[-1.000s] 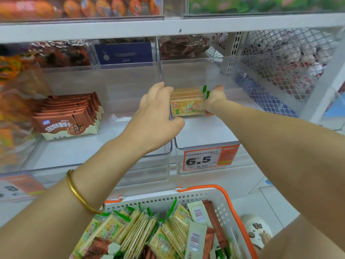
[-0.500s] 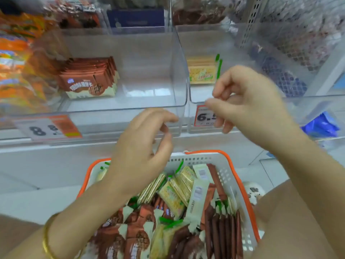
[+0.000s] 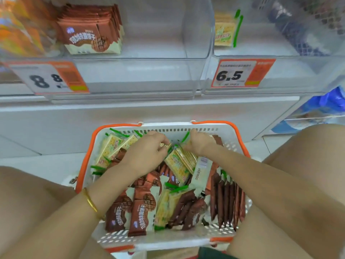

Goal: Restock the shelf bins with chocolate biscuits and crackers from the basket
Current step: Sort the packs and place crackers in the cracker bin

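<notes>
At centre frame, inside the basket (image 3: 87, 156), cracker packs (image 3: 180, 161) are gripped between the curled left hand (image 3: 147, 154) and right hand (image 3: 200, 143).

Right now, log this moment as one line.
step: pick from basket | left hand: grips cracker packets | right hand: grips cracker packets

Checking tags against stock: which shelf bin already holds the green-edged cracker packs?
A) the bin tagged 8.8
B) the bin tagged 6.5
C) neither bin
B: the cracker packs stand in the clear bin behind the 6.5 price tag; the 8.8 bin holds chocolate biscuits.
</notes>
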`<state>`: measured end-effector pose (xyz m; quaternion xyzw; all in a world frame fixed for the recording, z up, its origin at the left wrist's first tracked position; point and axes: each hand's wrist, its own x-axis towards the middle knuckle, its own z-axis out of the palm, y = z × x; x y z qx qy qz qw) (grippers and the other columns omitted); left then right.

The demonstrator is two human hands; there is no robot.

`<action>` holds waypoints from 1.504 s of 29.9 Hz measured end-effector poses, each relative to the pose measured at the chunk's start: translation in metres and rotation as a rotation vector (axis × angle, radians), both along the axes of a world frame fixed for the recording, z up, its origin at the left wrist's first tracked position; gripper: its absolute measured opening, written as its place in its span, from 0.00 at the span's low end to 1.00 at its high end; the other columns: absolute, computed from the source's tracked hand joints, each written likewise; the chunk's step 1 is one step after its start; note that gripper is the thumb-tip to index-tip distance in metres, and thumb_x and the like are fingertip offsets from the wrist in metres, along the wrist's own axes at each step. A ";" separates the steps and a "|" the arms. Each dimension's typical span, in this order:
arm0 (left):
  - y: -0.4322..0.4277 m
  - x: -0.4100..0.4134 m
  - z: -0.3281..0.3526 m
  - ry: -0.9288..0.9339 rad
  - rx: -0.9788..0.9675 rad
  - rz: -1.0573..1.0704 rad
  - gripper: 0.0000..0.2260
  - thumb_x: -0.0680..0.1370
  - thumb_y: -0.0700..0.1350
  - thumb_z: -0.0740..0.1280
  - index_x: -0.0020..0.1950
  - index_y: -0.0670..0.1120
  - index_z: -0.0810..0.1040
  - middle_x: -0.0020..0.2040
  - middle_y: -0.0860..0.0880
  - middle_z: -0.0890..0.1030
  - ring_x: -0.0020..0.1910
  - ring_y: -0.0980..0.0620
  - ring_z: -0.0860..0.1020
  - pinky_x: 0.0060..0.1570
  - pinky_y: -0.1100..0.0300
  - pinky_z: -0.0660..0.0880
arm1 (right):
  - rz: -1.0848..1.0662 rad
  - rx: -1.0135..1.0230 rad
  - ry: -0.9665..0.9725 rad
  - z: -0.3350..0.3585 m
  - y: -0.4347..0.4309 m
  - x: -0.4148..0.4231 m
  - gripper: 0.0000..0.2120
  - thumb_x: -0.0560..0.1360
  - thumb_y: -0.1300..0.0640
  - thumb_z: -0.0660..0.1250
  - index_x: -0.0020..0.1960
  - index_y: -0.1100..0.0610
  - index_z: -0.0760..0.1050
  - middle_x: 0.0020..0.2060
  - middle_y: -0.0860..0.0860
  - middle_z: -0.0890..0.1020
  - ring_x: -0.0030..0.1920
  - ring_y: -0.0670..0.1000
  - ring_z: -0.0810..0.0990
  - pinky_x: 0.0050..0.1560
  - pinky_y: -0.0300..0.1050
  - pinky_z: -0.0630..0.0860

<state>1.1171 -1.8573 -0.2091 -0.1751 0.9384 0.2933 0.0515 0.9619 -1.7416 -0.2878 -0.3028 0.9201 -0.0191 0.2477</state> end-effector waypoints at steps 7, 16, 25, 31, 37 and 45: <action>-0.003 -0.002 -0.004 0.007 0.044 0.013 0.12 0.80 0.42 0.60 0.61 0.48 0.76 0.60 0.51 0.74 0.52 0.57 0.73 0.54 0.61 0.70 | -0.042 -0.085 0.015 -0.006 0.003 -0.001 0.29 0.69 0.45 0.73 0.62 0.53 0.61 0.47 0.52 0.76 0.53 0.56 0.75 0.45 0.48 0.72; 0.003 -0.007 -0.008 -0.003 0.160 0.051 0.28 0.75 0.54 0.68 0.72 0.49 0.64 0.69 0.51 0.68 0.64 0.55 0.70 0.62 0.57 0.70 | -0.228 -0.704 -0.336 0.064 -0.004 0.013 0.38 0.70 0.47 0.74 0.72 0.54 0.59 0.56 0.50 0.73 0.57 0.51 0.76 0.53 0.46 0.75; -0.006 0.000 0.026 0.056 0.562 0.130 0.07 0.77 0.40 0.68 0.53 0.49 0.78 0.52 0.52 0.82 0.50 0.57 0.81 0.53 0.60 0.77 | -0.406 -0.713 -0.751 0.107 0.019 0.020 0.23 0.77 0.39 0.59 0.59 0.57 0.74 0.49 0.53 0.80 0.45 0.55 0.82 0.48 0.51 0.81; -0.015 0.006 0.060 0.014 0.723 0.016 0.13 0.77 0.37 0.65 0.61 0.45 0.76 0.50 0.50 0.84 0.48 0.54 0.83 0.49 0.64 0.77 | -0.157 -0.808 -0.760 0.145 0.043 0.019 0.09 0.75 0.60 0.68 0.55 0.58 0.76 0.46 0.54 0.83 0.45 0.51 0.83 0.45 0.45 0.81; 0.002 -0.009 0.121 0.086 0.665 -0.107 0.14 0.76 0.39 0.66 0.61 0.46 0.76 0.50 0.48 0.84 0.47 0.53 0.83 0.47 0.62 0.79 | -0.099 -0.854 -0.743 0.204 0.069 0.016 0.18 0.65 0.55 0.71 0.52 0.60 0.76 0.39 0.51 0.83 0.35 0.47 0.80 0.30 0.35 0.78; 0.009 -0.082 0.179 0.626 0.388 0.122 0.10 0.79 0.43 0.65 0.59 0.47 0.73 0.51 0.51 0.77 0.50 0.54 0.78 0.42 0.59 0.80 | -0.515 -1.288 -0.315 0.282 0.096 -0.062 0.03 0.75 0.58 0.69 0.43 0.57 0.75 0.30 0.47 0.83 0.30 0.45 0.81 0.28 0.36 0.77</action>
